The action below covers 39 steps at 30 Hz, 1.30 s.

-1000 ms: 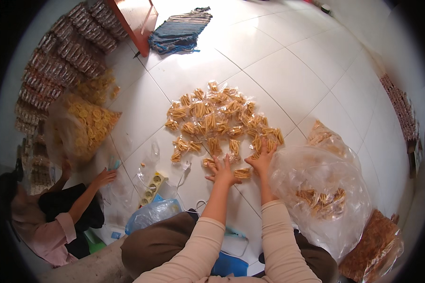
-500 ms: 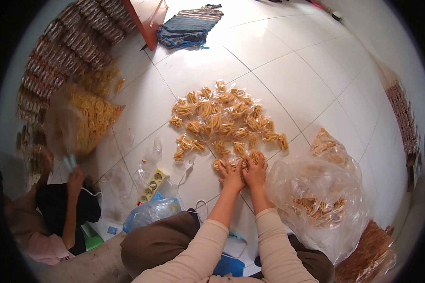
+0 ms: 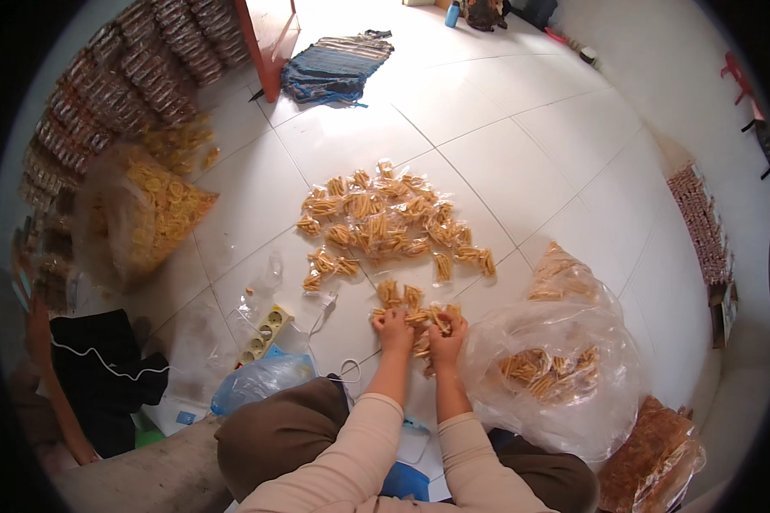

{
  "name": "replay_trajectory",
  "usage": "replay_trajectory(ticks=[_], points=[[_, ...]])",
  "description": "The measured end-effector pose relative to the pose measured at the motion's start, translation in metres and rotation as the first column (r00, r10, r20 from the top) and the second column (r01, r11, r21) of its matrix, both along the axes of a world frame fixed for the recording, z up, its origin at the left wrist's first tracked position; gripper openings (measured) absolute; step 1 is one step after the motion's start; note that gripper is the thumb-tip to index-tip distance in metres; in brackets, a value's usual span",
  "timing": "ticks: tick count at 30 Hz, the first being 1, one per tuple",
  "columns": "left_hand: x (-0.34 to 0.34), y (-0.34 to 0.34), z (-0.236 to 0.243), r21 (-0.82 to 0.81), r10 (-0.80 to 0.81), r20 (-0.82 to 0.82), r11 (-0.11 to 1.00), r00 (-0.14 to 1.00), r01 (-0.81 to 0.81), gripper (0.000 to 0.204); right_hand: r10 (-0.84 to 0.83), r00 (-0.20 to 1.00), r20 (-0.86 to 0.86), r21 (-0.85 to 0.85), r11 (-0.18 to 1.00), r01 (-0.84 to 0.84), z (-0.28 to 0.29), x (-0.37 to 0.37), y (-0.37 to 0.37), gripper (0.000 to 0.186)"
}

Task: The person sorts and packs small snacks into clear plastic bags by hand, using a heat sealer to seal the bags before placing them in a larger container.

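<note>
Small clear packets of golden stick snacks [image 3: 376, 205] lie in a loose heap on the tiled floor before me. At the heap's near edge my left hand [image 3: 393, 332] has its fingers curled round packets of snack sticks [image 3: 390, 295]. Just to its right, my right hand [image 3: 447, 340] grips another packet [image 3: 443, 313], thumb and fingers bent over it. More sticks show between and below the two hands. Right of my right hand stands a big clear bag [image 3: 565, 368], partly filled with loose sticks.
At left are a bag of yellow ring snacks [image 3: 158, 214], a power strip [image 3: 265, 333] and a blue plastic bag [image 3: 265, 376]. A co-worker's arm [image 3: 56, 385] holds a light-blue tool. Stacked packets [image 3: 128, 68] line the wall. A striped cloth [image 3: 338, 68] lies far off.
My hands have drawn several packets from the heap's near edge toward me, and the fingers have curled round them. The co-worker's hand has moved left. My view has shifted slightly.
</note>
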<state>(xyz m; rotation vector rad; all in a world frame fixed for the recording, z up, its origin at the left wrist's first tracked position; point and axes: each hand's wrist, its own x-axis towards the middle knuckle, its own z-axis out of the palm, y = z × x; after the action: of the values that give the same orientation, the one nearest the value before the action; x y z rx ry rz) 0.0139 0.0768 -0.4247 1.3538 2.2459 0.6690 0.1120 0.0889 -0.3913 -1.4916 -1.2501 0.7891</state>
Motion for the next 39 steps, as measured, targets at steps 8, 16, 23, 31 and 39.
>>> replay_trajectory(ticks=[8, 16, 23, 31, 39], points=[[-0.012, -0.012, -0.086, 0.018, 0.076, 0.983, 0.869, 0.168, -0.495, 0.032, 0.037, 0.514, -0.857, -0.129, 0.95, -0.284, 0.127, -0.035, -0.044, 0.031], [0.005, 0.022, 0.103, 0.072, 0.035, 0.989, 0.734, 0.143, -0.675, 0.011, 0.206, 0.489, -0.847, 0.11, 0.97, -0.218, 0.253, 0.047, -0.067, 0.031], [0.038, -0.015, 0.259, 0.34, -0.294, 0.94, 0.75, 0.174, -0.568, 0.014, 0.087, 0.304, -0.949, 0.103, 0.994, 0.039, 0.248, 0.148, -0.102, 0.028], [0.088, -0.072, 0.339, 0.198, -0.19, 0.976, 0.977, -0.112, 0.074, 0.015, -0.331, 0.022, -0.943, -0.188, 0.589, 0.786, 0.136, 0.213, -0.084, 0.032], [0.161, -0.046, 0.319, 0.298, -0.519, 0.833, 0.712, 0.191, 0.635, 0.035, -0.392, 0.321, -0.862, -0.018, 0.657, 0.754, 0.168, 0.239, -0.084, 0.059]])
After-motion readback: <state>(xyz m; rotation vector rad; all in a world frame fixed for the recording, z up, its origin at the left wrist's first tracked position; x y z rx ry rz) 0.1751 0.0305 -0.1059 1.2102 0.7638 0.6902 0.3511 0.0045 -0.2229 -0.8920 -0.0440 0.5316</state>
